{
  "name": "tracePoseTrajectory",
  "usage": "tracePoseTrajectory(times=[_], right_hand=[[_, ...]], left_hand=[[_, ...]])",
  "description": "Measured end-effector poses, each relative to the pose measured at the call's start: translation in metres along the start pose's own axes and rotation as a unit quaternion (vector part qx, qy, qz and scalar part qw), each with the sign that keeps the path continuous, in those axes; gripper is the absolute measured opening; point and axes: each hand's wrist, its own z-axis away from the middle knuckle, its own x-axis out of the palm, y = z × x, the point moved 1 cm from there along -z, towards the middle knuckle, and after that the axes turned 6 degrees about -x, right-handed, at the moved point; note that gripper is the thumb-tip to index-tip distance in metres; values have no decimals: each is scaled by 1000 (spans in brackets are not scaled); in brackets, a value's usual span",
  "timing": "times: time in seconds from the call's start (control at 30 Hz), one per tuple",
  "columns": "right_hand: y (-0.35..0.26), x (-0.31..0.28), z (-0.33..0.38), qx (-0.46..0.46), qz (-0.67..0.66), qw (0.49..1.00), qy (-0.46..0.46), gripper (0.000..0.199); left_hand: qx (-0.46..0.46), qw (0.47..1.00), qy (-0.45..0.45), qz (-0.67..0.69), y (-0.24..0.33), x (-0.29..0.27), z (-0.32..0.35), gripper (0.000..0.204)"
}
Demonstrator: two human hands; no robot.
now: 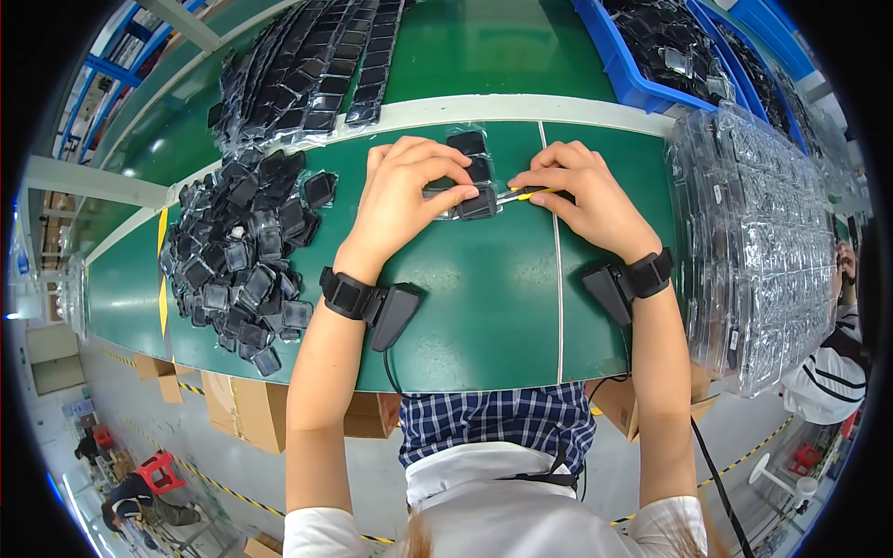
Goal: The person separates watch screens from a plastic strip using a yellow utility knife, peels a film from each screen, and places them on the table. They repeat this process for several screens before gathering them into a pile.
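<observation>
While the left hand [409, 186] pins a bagged black part [476, 202] to the green counter [484, 298] to steady it, its grip clenched on it; the right hand [586, 195] grips a yellow tool [526, 194] at its edge.

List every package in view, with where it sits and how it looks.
Clear bagged strip: under both hands, holding black square parts.
Loose pile: left on the green table, small clear bags with black parts.
Clear tray stacks: right, tall.
Blue bins: top right.
Cardboard boxes: under the table, brown.

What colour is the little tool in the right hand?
Yellow with a black tip, seen in the head view: tool, right hand.
</observation>
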Motion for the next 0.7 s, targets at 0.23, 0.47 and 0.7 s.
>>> tracePoseTrajectory(times=[0.23, 0.47, 0.7], right_hand=[[1, 6, -4, -20, 3, 1000, 6, 24], [11, -18, 4, -21, -7, 998, -55, 24], [13, -22, 10, 60, -15, 998, 3, 27]], left_hand=[[-13, 1000, -18, 17, 1, 1, -2, 14], [-5, 999, -21, 26, -2, -2, 0, 13], [-6, 999, 27, -22, -19, -24, 6, 12]])
